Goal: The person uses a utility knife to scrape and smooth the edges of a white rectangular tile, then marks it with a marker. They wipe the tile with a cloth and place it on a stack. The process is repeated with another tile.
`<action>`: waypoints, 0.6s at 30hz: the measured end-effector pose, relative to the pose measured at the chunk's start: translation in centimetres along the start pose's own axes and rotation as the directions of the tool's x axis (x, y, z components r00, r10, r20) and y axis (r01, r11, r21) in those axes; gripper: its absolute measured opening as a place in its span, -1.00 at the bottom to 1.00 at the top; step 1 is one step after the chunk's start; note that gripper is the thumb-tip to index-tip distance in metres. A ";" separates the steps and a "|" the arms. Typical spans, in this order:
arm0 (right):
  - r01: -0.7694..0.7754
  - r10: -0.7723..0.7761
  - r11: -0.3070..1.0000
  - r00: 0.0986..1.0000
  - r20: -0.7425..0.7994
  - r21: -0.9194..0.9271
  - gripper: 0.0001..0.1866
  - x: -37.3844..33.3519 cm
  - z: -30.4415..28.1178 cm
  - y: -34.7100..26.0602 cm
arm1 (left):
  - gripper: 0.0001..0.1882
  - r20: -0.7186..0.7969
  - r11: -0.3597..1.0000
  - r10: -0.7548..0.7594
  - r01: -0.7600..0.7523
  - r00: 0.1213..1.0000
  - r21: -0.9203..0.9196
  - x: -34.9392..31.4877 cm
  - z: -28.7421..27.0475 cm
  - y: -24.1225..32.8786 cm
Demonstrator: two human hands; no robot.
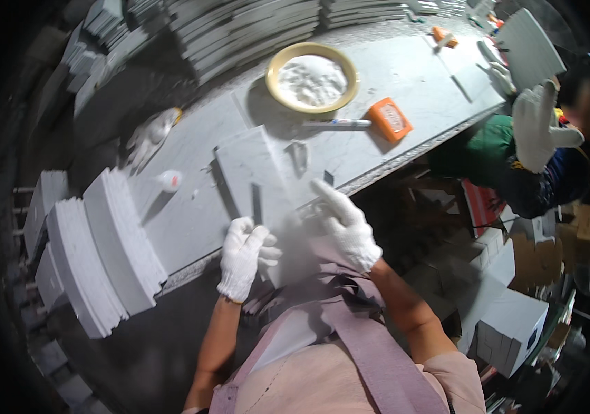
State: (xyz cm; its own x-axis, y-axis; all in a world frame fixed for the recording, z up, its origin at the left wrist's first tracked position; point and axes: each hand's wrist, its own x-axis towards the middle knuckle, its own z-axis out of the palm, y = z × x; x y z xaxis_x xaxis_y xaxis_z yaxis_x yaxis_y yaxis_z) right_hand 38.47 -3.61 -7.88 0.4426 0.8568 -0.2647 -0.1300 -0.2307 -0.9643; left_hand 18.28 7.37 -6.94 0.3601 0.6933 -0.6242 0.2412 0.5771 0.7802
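Observation:
White knitted gloves cover both hands. My left hand is closed around the lower end of a narrow dark flat strip, which points away from me over a pale grey marble-look slab. The slab lies on the bench, and its near part toward my lap is blurred. My right hand is at the slab's right side, index finger stretched out and the other fingers partly smeared. Just beyond that fingertip is a small dark square piece. A crumpled pale scrap rests beside the slab.
On the bench are a yellow bowl of white powder, a marker pen, an orange box, a small white bottle and a glove. Slabs are stacked at left and behind. At right, a co-worker's gloved hand is raised.

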 end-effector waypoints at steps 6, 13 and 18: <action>-0.246 0.246 0.969 0.969 0.012 -0.040 -0.24 0.0 0.4 -0.8 | -0.47 -0.029 0.995 -0.068 0.070 0.997 0.074 -0.1 -0.6 -0.1; -0.135 0.161 0.927 0.986 0.048 -0.350 -0.54 1.6 1.9 -0.3 | -0.42 -0.030 0.991 -0.086 0.089 0.996 0.102 0.1 -0.7 -0.1; 0.271 -0.241 0.785 0.962 0.127 -0.557 -0.56 3.5 3.4 0.1 | -0.46 -0.039 0.990 -0.118 0.120 0.992 0.070 0.2 -0.7 -0.1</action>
State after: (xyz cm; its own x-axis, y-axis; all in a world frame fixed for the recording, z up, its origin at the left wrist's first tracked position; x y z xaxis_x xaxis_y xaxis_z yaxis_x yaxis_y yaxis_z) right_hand 36.97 0.94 -8.89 0.3442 0.9387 -0.0206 0.5120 -0.2060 -0.8339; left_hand 17.72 7.72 -7.17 0.2936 0.6368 -0.7129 0.3454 0.6247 0.7003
